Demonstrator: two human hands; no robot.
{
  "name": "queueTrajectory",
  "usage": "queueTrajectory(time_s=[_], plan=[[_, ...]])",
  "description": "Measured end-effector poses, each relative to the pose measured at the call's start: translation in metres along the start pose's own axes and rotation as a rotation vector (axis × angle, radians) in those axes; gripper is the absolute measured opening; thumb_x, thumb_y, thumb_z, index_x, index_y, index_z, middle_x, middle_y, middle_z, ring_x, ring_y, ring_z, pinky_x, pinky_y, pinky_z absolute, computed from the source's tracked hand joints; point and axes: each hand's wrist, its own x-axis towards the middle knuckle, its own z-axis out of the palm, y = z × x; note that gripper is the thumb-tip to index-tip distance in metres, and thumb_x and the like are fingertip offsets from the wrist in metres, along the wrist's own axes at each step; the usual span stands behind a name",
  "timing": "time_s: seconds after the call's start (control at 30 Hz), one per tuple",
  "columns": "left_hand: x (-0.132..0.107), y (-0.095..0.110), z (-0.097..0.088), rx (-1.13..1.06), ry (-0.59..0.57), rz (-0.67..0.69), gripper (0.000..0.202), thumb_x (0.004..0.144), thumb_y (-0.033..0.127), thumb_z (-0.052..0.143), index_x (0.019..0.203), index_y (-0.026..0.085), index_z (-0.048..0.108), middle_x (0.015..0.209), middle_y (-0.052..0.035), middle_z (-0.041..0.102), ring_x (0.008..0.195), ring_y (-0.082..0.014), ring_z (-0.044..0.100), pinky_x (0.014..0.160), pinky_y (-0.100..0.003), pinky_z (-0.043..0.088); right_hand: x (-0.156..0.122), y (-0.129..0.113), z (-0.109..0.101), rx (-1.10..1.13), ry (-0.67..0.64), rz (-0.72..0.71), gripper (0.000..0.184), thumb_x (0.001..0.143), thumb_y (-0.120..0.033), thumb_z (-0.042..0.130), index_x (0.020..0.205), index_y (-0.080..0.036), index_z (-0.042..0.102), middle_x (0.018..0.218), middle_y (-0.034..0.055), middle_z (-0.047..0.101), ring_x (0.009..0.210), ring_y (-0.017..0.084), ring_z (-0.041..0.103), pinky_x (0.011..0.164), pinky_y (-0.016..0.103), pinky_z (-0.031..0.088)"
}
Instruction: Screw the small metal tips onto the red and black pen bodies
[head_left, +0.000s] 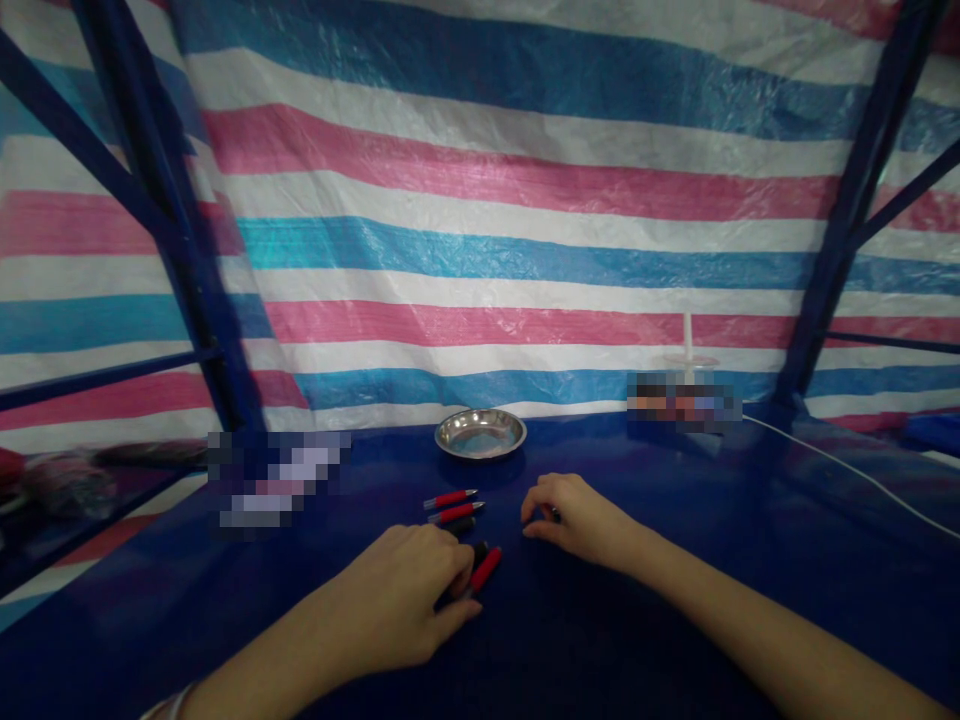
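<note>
My left hand (409, 590) rests low over the blue table, fingers curled and thumb below. Between its thumb and forefinger lies a red pen (486, 571), its lower end by the thumb tip. A black pen (479, 551) pokes out beside it, mostly hidden by the fingers. Just beyond that hand, two red pens (452, 498) with clear ends lie side by side, and another black pen (463, 525) is partly covered by the knuckles. To the right, my right hand (566, 512) is closed in a pinch. A small dark end, seemingly of a black pen (556, 515), shows between its fingers.
A round shiny metal dish (481, 436) stands at the table's (645, 620) back edge. Blurred items lie at left and back right, near a cup with a white straw (688, 335). A white cable (847, 461) crosses the right side. Blue metal posts and striped sheeting (525, 230) enclose the table.
</note>
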Motion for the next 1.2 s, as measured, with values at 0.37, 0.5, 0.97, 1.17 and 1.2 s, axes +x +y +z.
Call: queueTrajectory(time_s=[0.37, 0.5, 0.97, 1.17, 1.2], plan=[[0.008, -0.010, 0.003, 0.014, 0.194, -0.066, 0.024, 0.084, 0.033, 0.032, 0.078, 0.020, 0.052, 0.078, -0.0001, 0.059, 0.066, -0.0108, 0.052, 0.057, -0.020, 0.031, 0.003, -0.012, -0.009, 0.971, 0.012, 0.120, 0.022, 0.067, -0.028, 0.060, 0.076, -0.010, 0.052, 0.065, 0.0027, 0.060, 0.056, 0.009, 0.054, 0.057, 0.022, 0.042], [0.011, -0.013, 0.002, -0.030, 0.225, -0.074, 0.025, 0.085, 0.033, 0.031, 0.081, 0.020, 0.052, 0.081, 0.0002, 0.060, 0.069, -0.0112, 0.054, 0.060, -0.020, 0.034, 0.000, -0.015, -0.014, 1.004, 0.012, 0.141, 0.024, 0.067, -0.029, 0.061, 0.079, -0.010, 0.052, 0.069, 0.0044, 0.062, 0.058, 0.008, 0.056, 0.054, 0.019, 0.039], [0.013, -0.014, 0.008, -0.062, 0.297, -0.039, 0.024, 0.083, 0.031, 0.034, 0.078, 0.018, 0.054, 0.075, -0.0017, 0.053, 0.072, -0.0120, 0.046, 0.061, -0.022, 0.032, 0.001, -0.018, -0.012, 1.065, 0.011, 0.163, 0.027, 0.059, -0.028, 0.067, 0.074, -0.010, 0.053, 0.062, 0.0018, 0.061, 0.057, 0.010, 0.058, 0.058, 0.022, 0.043], [0.014, -0.013, 0.007, -0.099, 0.346, -0.008, 0.022, 0.082, 0.029, 0.038, 0.074, 0.017, 0.054, 0.071, -0.0013, 0.051, 0.073, -0.0118, 0.043, 0.062, -0.022, 0.032, 0.001, -0.016, -0.012, 0.944, 0.000, 0.166, 0.029, 0.066, -0.036, 0.061, 0.072, -0.009, 0.054, 0.062, 0.0028, 0.060, 0.051, 0.006, 0.052, 0.050, 0.018, 0.039], [0.014, -0.013, 0.007, -0.105, 0.352, -0.010, 0.022, 0.082, 0.028, 0.038, 0.074, 0.017, 0.054, 0.071, -0.0012, 0.051, 0.073, -0.0117, 0.044, 0.062, -0.022, 0.032, 0.002, -0.016, -0.012, 0.916, -0.004, 0.161, 0.028, 0.068, -0.037, 0.059, 0.071, -0.009, 0.054, 0.061, 0.0028, 0.060, 0.049, 0.005, 0.050, 0.049, 0.017, 0.038]])
